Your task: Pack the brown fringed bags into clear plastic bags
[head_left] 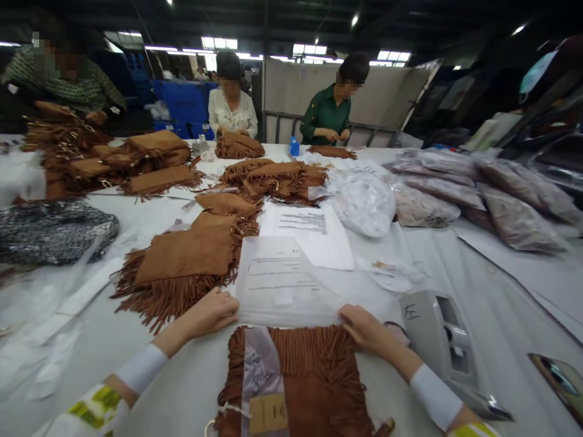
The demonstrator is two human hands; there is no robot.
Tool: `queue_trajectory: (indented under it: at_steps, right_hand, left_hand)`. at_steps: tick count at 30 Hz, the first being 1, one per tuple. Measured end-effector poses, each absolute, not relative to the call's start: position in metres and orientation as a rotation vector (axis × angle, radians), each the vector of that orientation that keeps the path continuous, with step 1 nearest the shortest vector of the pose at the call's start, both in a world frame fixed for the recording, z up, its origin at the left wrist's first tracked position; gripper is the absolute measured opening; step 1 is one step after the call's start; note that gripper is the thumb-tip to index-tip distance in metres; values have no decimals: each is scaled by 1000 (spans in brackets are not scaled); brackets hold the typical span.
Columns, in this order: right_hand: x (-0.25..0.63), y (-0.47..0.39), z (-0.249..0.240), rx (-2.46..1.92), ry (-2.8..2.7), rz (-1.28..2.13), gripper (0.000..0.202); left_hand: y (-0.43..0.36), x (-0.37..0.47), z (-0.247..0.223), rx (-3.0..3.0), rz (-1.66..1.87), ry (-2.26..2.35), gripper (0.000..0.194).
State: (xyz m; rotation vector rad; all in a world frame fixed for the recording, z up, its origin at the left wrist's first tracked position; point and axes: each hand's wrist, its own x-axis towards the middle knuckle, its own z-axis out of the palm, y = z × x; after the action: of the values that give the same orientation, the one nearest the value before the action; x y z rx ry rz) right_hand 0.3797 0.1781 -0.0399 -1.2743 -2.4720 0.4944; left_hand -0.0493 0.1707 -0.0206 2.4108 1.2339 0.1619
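Observation:
A clear plastic bag (282, 309) with printed lines lies flat on the white table. My left hand (218, 311) pinches its near left corner, and my right hand (359, 325) grips the near right corner. Just below the bag, close to me, is a brown fringed suede bag (319, 394). A thin plastic strip (259, 364) with print and a tan card tag (268, 414) on a white string rest on top of it. Beyond my left hand sits a stack of brown fringed bags (186, 255). More printed plastic bags (305, 227) lie behind the held one.
A grey tape dispenser (437, 340) stands right of my right hand, with a phone (560, 376) at the right edge. Filled plastic packages (455, 176) pile up at the far right. Crumpled plastic (364, 200) lies mid-table. Several co-workers, including a person in green (330, 112), work across the table.

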Motion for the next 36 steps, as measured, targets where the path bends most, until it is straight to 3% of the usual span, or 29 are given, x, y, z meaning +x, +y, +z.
queue_trajectory:
  at_steps: [5,12,16,24,30,36]
  right_hand:
    - [382,143,-46,-1481,-2240,965,16]
    - [380,125,-21,-1334,-1695,1767,32]
    - [381,124,-20,-1274,-1555,1965,35]
    - [379,125,-53,-1583,-1579,1580,31]
    - [373,110,-73,-1697,-1793,698,26]
    - [373,95,-78,-1568,-1886,497,28]
  left_hand:
    - [137,-44,-57,2303,168,1340,18]
    - [124,-44,-46,1844,229,1323,27]
    - [126,-40,-36,1565,221,1238,34]
    - [109,-4,-42,1795,60,1786,37]
    - [92,1,-68,2245,339,1801,26]
    - [83,-7,-56,2350,675,1648,38]
